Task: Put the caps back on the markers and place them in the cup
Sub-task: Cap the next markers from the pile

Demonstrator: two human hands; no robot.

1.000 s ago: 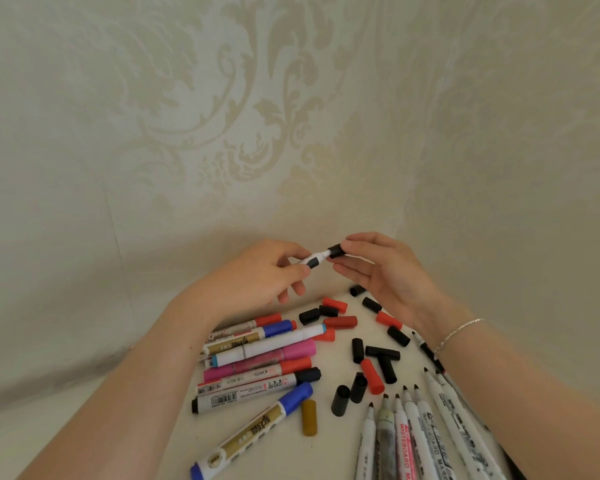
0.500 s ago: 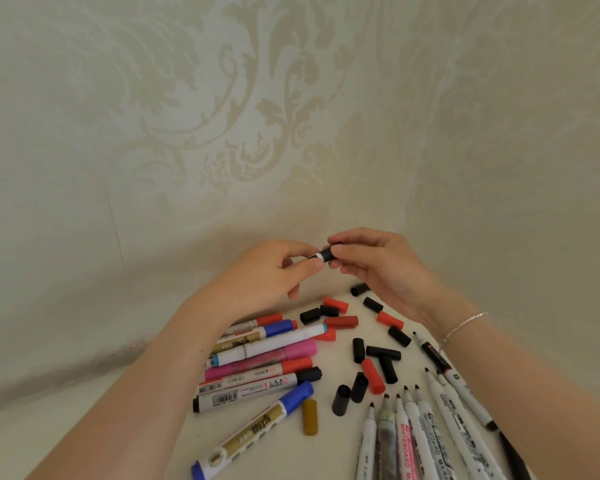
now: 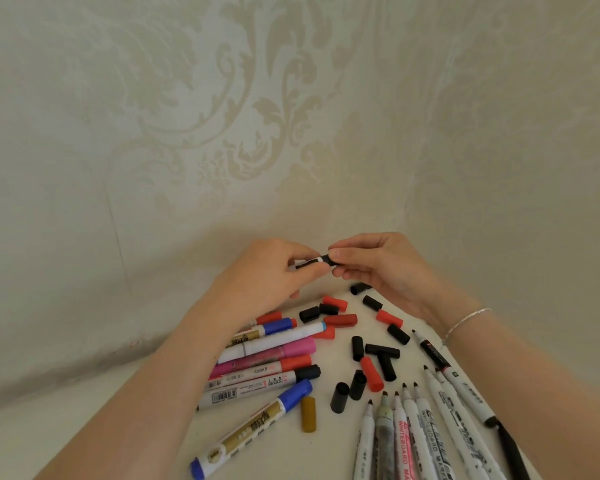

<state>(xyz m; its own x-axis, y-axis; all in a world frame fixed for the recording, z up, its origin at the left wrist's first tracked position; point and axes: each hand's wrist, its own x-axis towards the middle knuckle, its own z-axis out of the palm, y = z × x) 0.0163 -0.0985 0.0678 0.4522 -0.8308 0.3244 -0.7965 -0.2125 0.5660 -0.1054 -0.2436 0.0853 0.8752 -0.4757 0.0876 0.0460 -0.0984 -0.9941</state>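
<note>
Here, smooth plastic cylinders cover a matte white tabletop (image 3: 160,441) set against pale damask-patterned wallpaper (image 3: 222,116). Capped markers (image 3: 267,362) lie fanned at left; uncapped markers (image 3: 416,434), white-barrelled with dark felt tips, fan out at lower right. Short loose caps (image 3: 368,351), black and red with one ochre, are scattered between the two groups. Left hand (image 3: 267,282): fingers curled, gripping a white-and-black marker (image 3: 309,263) held above the table. Right hand (image 3: 378,268): thumb and fingertips pinch a black cap (image 3: 327,259) seated on that marker's end. A thin silver bracelet (image 3: 465,322) circles the right wrist. Cup: not in view.
</note>
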